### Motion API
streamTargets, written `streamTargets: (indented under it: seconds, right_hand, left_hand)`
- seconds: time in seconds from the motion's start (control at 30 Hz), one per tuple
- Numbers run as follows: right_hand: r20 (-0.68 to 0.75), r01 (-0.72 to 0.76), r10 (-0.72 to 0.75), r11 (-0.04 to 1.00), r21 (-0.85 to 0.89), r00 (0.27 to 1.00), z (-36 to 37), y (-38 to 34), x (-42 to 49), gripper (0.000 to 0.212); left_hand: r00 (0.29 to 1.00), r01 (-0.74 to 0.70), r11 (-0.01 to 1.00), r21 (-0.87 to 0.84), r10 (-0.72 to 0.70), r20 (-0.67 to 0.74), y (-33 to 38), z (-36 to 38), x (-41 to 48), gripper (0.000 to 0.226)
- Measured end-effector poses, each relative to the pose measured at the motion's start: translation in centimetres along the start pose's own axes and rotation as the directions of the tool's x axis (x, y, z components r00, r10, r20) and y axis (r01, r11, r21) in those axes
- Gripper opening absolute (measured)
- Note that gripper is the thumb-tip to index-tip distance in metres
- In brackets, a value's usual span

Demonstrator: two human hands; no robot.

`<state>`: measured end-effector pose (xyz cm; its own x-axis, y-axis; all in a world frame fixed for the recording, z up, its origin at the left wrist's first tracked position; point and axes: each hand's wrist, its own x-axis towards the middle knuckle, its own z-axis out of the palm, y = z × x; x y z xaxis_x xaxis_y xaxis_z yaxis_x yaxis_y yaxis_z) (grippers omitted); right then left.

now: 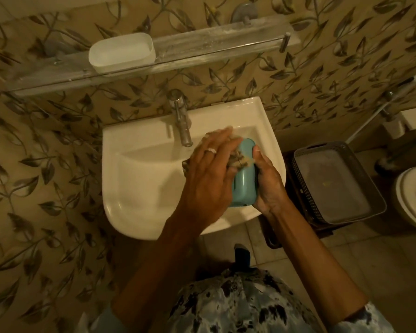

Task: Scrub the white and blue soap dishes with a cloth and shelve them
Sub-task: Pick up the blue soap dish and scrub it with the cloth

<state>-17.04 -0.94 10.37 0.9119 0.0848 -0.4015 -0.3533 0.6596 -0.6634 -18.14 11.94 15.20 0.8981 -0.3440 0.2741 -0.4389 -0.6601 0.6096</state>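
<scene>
Over the right half of the white sink (139, 188), my right hand (268, 186) grips a blue soap dish (244, 186) from its right side, holding it on edge. My left hand (209, 171) lies across the dish's left side with fingers stretched forward, pressing a soapy, patterned cloth (238, 159) against it. Only a bunched bit of the cloth shows between my hands. A white soap dish (121, 52) stands upright on the left part of the glass wall shelf (202, 51) above the sink.
A chrome tap (181, 118) stands at the sink's back, its spout just left of my hands. A dark basket holding a grey tray (334, 183) sits on the floor to the right, beside a white toilet (413, 198). Leaf-patterned tiles cover the wall.
</scene>
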Motion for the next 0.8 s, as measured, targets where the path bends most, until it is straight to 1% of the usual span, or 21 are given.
streamTargets:
  seconds: [0.1,0.17,0.23,0.3,0.37,0.43,0.47,0.5,0.53,0.57,0.6,0.63,0.67,0.7,0.73,0.8]
  right_hand:
    - [-0.051,-0.019,0.022,0.998,0.066,0.998,-0.9,-0.6,0.4,0.059]
    - [-0.06,-0.018,0.021,0.998,0.058,0.998,-1.4,-0.9,0.5,0.063]
    - [-0.045,-0.02,0.021,0.999,0.036,0.999,-1.3,-0.9,0.4,0.067]
    - [-0.005,-0.037,0.037,0.998,0.041,0.999,-1.2,-0.5,0.3,0.068]
    - [0.034,-0.036,0.035,0.999,0.008,0.999,-0.9,-0.4,0.2,0.065]
    - [0.057,-0.037,0.038,0.999,-0.031,0.998,-0.5,-0.7,0.0,0.06]
    - [0.064,-0.043,0.045,0.998,-0.038,0.997,-0.3,-0.7,-0.1,0.059]
    - [0.066,-0.046,0.049,0.998,-0.041,0.997,-0.3,-0.6,-0.1,0.058]
    - [0.065,-0.045,0.048,0.998,-0.043,0.997,-0.3,-0.5,-0.2,0.058]
    - [0.061,-0.038,0.042,0.998,-0.056,0.997,-0.3,-0.4,-0.3,0.057]
    - [0.055,-0.027,0.032,0.997,-0.076,0.998,-0.2,-0.3,-0.4,0.055]
    - [0.052,-0.017,0.022,0.995,-0.098,0.998,-0.2,-0.3,-0.4,0.051]
    - [0.049,-0.01,0.016,0.994,-0.108,0.999,-0.1,-0.3,-0.4,0.049]
    - [0.043,-0.011,0.015,0.994,-0.107,0.999,0.0,-0.3,-0.4,0.049]
    - [0.037,-0.017,0.021,0.996,-0.091,0.999,0.2,-0.4,-0.5,0.05]
    - [0.042,-0.033,0.034,0.999,-0.017,0.999,0.5,-0.4,-0.5,0.05]
  left_hand:
    - [0.982,-0.115,0.993,0.04,0.108,0.158,1.0,0.5,-2.3,0.058]
    - [0.968,-0.155,0.988,-0.014,0.154,0.196,1.0,0.7,-3.5,0.066]
    - [0.971,-0.135,0.984,-0.118,0.155,0.18,0.5,0.4,-3.8,0.066]
    - [0.971,-0.171,0.972,-0.163,0.195,0.14,-0.5,-0.1,-3.2,0.06]
    - [0.958,-0.264,0.955,-0.132,0.276,0.082,-1.6,-0.4,-2.4,0.054]
    - [0.944,-0.324,0.944,-0.068,0.327,0.034,-2.3,-0.6,-1.3,0.052]
    - [0.945,-0.326,0.945,-0.029,0.326,0.012,-2.6,-0.6,-0.7,0.052]
    - [0.955,-0.297,0.955,-0.005,0.297,-0.016,-2.8,-0.6,-0.1,0.051]
    - [0.971,-0.235,0.972,-0.025,0.234,-0.044,-2.9,-0.6,0.5,0.049]
    - [0.987,-0.149,0.984,-0.103,0.142,-0.068,-2.9,-0.6,1.0,0.046]
    - [0.995,-0.059,0.975,-0.214,0.041,-0.088,-2.7,-0.7,1.4,0.043]
    - [0.994,0.003,0.953,-0.302,-0.036,-0.106,-2.5,-0.7,1.7,0.041]
    - [0.989,0.035,0.942,-0.334,-0.079,-0.121,-2.2,-0.6,1.8,0.039]
    - [0.988,0.043,0.949,-0.311,-0.087,-0.13,-1.9,-0.5,1.6,0.039]
    - [0.989,0.026,0.963,-0.269,-0.064,-0.133,-1.6,-0.3,1.2,0.039]
    - [0.993,-0.046,0.981,-0.19,0.024,-0.115,-1.1,0.2,0.3,0.04]
